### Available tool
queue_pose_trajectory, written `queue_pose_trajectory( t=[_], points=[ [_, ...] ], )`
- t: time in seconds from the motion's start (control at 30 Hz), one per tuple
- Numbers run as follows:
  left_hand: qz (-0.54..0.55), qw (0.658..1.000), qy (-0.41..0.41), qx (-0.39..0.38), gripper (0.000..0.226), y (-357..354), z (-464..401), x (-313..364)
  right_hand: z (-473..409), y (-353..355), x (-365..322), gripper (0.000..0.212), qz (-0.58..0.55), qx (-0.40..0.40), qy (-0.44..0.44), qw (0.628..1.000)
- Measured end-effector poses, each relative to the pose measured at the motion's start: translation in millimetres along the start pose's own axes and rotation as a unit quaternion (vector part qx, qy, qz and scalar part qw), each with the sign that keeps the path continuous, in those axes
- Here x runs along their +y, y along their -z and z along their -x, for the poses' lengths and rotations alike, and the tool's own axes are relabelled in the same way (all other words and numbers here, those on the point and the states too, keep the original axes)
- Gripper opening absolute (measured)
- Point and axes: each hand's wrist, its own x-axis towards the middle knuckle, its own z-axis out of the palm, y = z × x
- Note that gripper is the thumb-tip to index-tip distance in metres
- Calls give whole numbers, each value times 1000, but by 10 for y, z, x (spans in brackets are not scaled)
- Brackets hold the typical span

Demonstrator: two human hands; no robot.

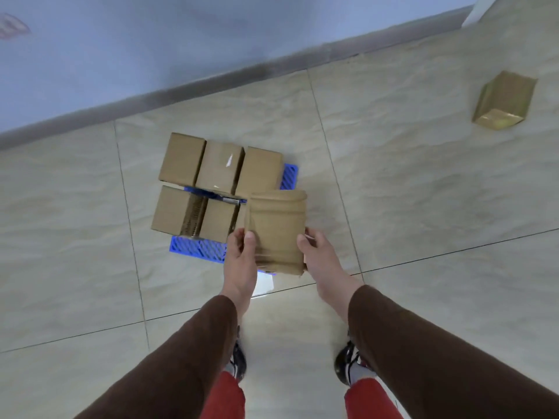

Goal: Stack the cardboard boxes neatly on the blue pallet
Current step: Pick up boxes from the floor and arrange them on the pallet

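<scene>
— Over the near right corner of the blue pallet (196, 247), what is being held?

— A cardboard box (276, 231) is gripped between both hands. Its left side is clasped by the left hand (240, 261), thumb laid on top and fingers curled round the edge. Its right side is clasped by the right hand (317, 252), thumb likewise laid on the top face. The box is blurred, so whether it touches the pallet cannot be told.

— And what is already carried by the pallet?

— Five boxes are seen on it. Three (222, 169) are set side by side along the far edge, touching one another. Two (193, 213) are set along the near edge at the left, and the held box is just beside the right one of these. A strip of blue is shown between the two rows.

— Is anything found elsewhere?

— One more box (503, 101) lies tilted on the tiled floor (423, 176), well apart, toward the far right. Brown sleeves (423, 343), red trousers and dark shoes are visible below.
</scene>
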Motion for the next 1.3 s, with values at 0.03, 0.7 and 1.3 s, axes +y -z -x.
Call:
queue_pose_trajectory(
  t=[0.03,0.7,1.3],
  points=[
    [7,1000,8,0,30,238,-98,-39,-5,-254,65,25,3,1,0,1000],
    [213,962,171,-16,56,1550,-1556,-875,-939,-2186,1098,26,-20,111,3,994],
    [205,960,187,-33,37,1556,-1949,-1035,-1266,-2370,1138,39,3,108,18,994]
  ],
)
